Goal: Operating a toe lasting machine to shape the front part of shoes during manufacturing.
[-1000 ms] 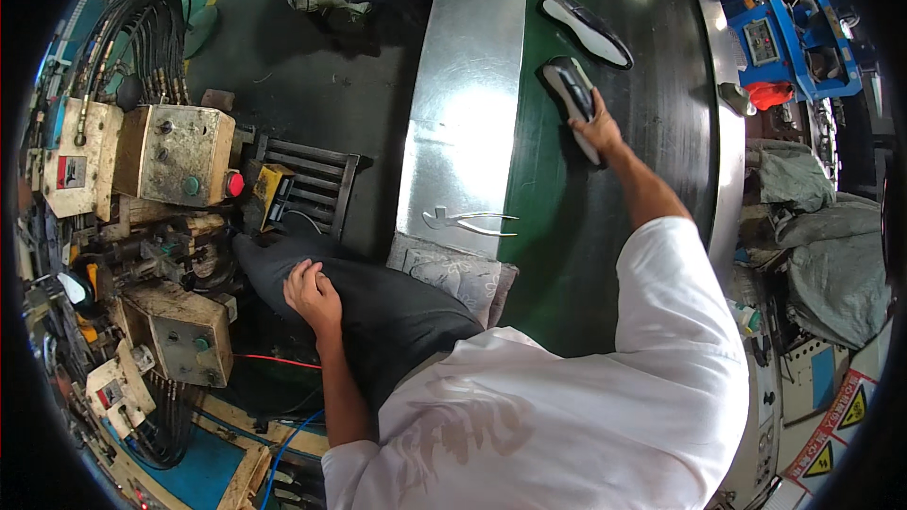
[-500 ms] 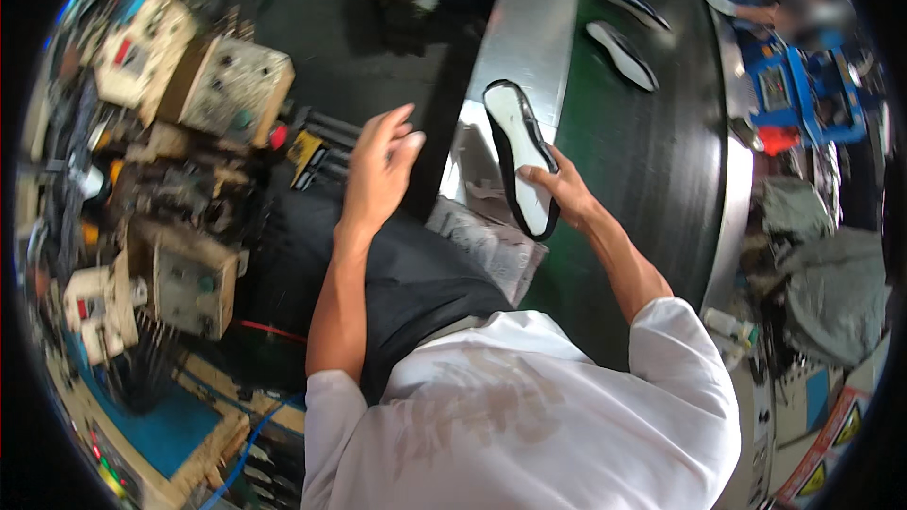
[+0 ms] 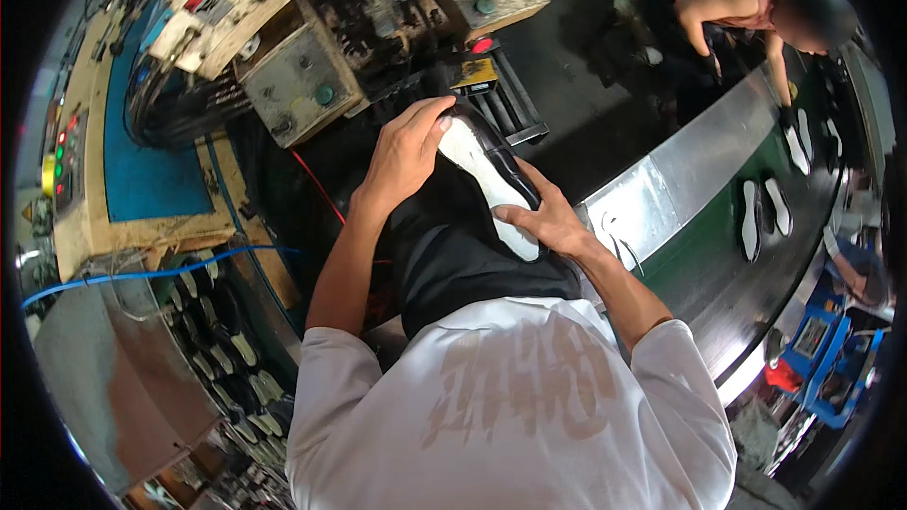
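Note:
Both my hands hold a black shoe [image 3: 484, 168] with its white underside turned up, above my lap. My left hand [image 3: 402, 153] is closed around the far end, its thumb and fingers pressed against the edge. At the near end my right hand [image 3: 553, 219] grips the shoe, thumb lying across the white underside and the fingers hidden beneath it. The shoe lies at a slant, its far end toward the machine.
Ahead stands a machine with worn control boxes [image 3: 300, 85]. A belt [image 3: 704, 307] on the right carries several shoes [image 3: 751, 219] beside a metal ledge [image 3: 675, 175]. A co-worker [image 3: 727, 5] bends over its far end. Lower left are many shoes [image 3: 227, 349] and a blue hose [image 3: 161, 271].
My view has swung left, from the belt toward the machine. The shoe has come along in my right hand, and my left hand, free before, now grips its far end.

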